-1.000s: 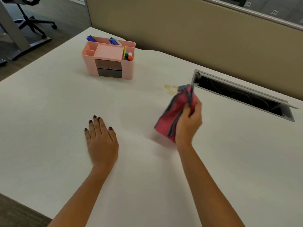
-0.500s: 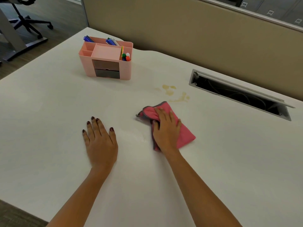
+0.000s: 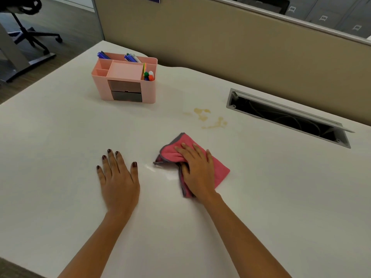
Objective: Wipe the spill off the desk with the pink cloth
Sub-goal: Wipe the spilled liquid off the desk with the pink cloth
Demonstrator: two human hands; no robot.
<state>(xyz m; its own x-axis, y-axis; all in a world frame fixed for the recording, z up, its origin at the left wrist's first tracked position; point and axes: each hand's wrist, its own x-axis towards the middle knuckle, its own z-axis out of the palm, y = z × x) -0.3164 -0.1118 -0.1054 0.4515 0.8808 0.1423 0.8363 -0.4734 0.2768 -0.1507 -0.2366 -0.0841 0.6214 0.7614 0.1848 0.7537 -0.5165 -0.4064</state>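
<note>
A pink cloth (image 3: pixel 220 170) with a grey edge lies bunched on the white desk (image 3: pixel 60 147). My right hand (image 3: pixel 195 167) presses flat on top of it, fingers spread over the fabric. A yellowish spill (image 3: pixel 208 118) of several blotches sits on the desk just beyond the cloth, apart from it. A small wet sheen (image 3: pixel 160 171) shows left of the cloth. My left hand (image 3: pixel 117 177) rests flat on the desk, palm down, fingers apart, holding nothing.
A pink desk organiser (image 3: pixel 125 80) with pens stands at the back left. An open cable slot (image 3: pixel 287 116) with a metal flap runs along the back right. A tan partition (image 3: pixel 220 43) borders the desk's far edge. An office chair base (image 3: pixel 34 35) stands on the floor, far left.
My right hand brought the cloth down from the air beside the spill and now presses it flat on the desk, nearer to me. My left hand stayed put.
</note>
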